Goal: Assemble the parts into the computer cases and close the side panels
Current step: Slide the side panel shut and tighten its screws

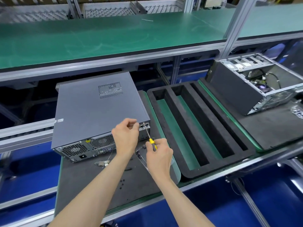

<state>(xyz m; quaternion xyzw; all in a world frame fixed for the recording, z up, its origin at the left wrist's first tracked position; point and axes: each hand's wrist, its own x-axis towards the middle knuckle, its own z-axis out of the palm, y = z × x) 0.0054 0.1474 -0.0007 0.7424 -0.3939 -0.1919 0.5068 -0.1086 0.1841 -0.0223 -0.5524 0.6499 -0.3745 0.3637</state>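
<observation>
On the left, a flat grey metal computer case [98, 110] lies on its side on a dark grey mat [91, 182], w/ its side panel already on top. The left hand [126, 138] is curled at the case's back right corner, fingertips pinched together near the top edge. It looks like a small screw is held there, but that spot is too small to tell for sure.

Just to the right, a screwdriver w/ a yellow and black handle [152, 143] is gripped by the right hand [158, 157], fingers wrapped round the handle. Its thin metal tip is pointed up at that same corner.

To do this step well, the tip should be kept straight in the screw head, the screw steadied by the left fingers till it bites, then turned slowly so the panel is pulled down flat & nothing slips.

Next, a black foam tray [203, 128] w/ long slots is seen, approx. in the middle. Far right, a second dark computer case [255, 82] sits open, wires showing inside.

Counted: 2 cases (1 closed, 1 open), 1 screwdriver, 1 foam tray w/ 3 slots, 2 hands. A few loose black screws [122, 182] are scattered on the mat.
</observation>
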